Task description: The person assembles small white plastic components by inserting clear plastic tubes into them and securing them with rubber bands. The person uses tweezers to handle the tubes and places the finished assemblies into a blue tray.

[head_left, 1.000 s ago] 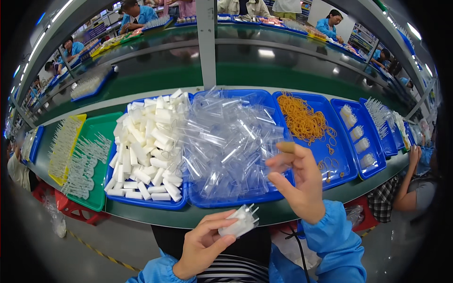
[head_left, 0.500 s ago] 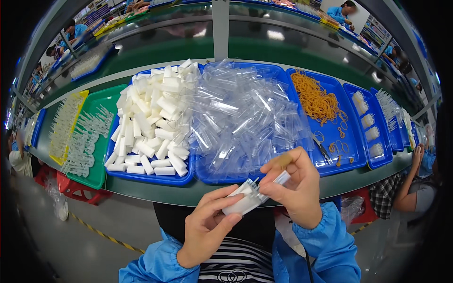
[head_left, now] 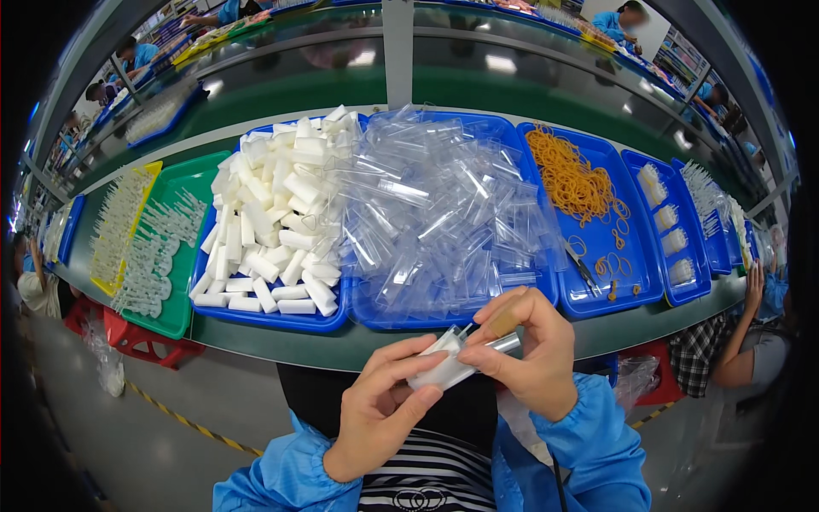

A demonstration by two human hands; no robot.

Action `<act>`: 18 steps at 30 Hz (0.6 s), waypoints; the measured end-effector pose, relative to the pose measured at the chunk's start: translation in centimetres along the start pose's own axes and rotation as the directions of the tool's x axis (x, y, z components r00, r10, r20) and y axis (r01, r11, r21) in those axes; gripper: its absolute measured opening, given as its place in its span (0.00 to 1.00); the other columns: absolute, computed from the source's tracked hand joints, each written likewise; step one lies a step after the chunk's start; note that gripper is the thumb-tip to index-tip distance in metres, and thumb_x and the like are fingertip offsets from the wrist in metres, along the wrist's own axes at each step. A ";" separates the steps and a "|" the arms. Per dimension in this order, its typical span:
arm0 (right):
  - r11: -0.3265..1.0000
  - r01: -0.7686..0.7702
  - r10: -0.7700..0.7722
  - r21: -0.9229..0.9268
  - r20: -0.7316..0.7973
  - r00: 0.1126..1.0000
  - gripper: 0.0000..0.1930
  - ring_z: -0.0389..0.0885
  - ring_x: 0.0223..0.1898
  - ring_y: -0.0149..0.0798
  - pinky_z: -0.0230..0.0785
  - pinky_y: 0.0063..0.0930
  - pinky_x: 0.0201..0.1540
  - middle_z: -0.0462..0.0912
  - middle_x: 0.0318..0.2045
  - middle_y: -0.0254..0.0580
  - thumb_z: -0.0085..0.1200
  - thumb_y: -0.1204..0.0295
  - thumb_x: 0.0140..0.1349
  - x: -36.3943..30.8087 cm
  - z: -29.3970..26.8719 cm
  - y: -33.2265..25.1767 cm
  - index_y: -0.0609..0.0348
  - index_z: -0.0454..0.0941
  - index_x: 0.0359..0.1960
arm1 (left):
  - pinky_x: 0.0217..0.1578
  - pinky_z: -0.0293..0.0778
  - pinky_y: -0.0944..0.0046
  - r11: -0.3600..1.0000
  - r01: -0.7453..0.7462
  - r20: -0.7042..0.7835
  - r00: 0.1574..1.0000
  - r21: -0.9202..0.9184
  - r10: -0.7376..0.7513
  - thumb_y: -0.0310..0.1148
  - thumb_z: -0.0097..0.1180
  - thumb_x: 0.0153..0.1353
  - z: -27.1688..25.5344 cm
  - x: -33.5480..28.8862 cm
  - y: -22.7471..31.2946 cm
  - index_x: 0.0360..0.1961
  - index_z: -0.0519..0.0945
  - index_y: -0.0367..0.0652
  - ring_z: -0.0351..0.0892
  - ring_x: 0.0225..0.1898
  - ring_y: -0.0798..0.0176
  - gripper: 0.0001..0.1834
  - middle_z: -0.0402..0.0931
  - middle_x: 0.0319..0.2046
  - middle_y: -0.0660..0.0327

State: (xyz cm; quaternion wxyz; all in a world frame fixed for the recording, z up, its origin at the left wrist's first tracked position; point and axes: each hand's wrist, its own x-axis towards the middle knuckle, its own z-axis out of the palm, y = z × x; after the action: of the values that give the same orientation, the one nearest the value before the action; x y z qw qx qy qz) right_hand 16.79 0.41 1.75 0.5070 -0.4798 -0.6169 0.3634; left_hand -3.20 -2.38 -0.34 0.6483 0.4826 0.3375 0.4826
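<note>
Just off the table's near edge, my left hand (head_left: pixel 375 414) is closed around a bundle of transparent sleeves with white filling (head_left: pixel 437 373). Thin transparent ends stick out of its upper end. My right hand (head_left: pixel 546 363) pinches a shiny transparent sleeve (head_left: pixel 506 344) between thumb and fingers, right against that bundle. A tan finger cot (head_left: pixel 503 322) covers one fingertip of this hand. Whether the pinched sleeve is joined to the bundle, I cannot tell. Beyond my hands lies a heap of empty transparent sleeves (head_left: pixel 452 213) in a blue tray (head_left: pixel 384 317).
White foam-like pieces (head_left: pixel 273 222) fill a blue tray at left. To the right, orange rubber bands (head_left: pixel 572 175) and tweezers (head_left: pixel 583 273) lie in another blue tray (head_left: pixel 644 282). A green tray (head_left: pixel 175 328) holds pale spiky parts. A person's arm (head_left: pixel 742 320) shows at far right.
My right hand has shifted slightly down toward me, and the sleeve in it has turned and now lies lower, closer to the bundle. My left hand has barely moved.
</note>
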 end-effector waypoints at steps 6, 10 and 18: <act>0.986 0.067 -0.045 0.150 -0.144 0.988 0.17 0.81 0.42 0.39 0.70 0.31 0.46 0.82 0.35 0.42 0.75 0.75 0.47 -1.2 1.6 0.6 0.58 0.76 0.32 | 0.54 0.79 0.63 0.995 -0.055 -0.048 0.997 0.079 0.059 0.19 0.58 0.64 0.6 1.0 0.3 0.48 0.80 0.32 0.76 0.57 0.58 0.12 0.66 0.59 0.51; 0.964 0.260 -0.267 -0.061 -0.185 0.946 0.16 0.81 0.42 0.39 0.70 0.31 0.45 0.83 0.35 0.44 0.75 0.76 0.46 -1.8 1.6 1.5 0.57 0.76 0.31 | 0.52 0.79 0.65 0.992 -0.026 -0.092 0.995 0.123 0.038 0.20 0.60 0.63 1.4 1.4 0.5 0.45 0.82 0.32 0.78 0.54 0.59 0.09 0.69 0.57 0.51; 0.999 -0.002 0.000 0.049 0.031 1.000 0.15 0.81 0.44 0.42 0.69 0.33 0.47 0.83 0.35 0.40 0.76 0.73 0.45 -0.1 -0.8 0.0 0.57 0.78 0.29 | 0.44 0.81 0.67 0.927 -0.125 -0.042 0.988 0.354 0.150 0.18 0.63 0.59 1.0 0.7 0.1 0.48 0.83 0.35 0.82 0.48 0.61 0.14 0.73 0.57 0.46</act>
State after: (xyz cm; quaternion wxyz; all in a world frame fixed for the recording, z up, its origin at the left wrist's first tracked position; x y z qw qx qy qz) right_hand 17.55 0.31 1.89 0.5090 -0.4619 -0.6152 0.3862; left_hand -2.08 -2.04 0.12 0.5049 0.5959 0.4051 0.4753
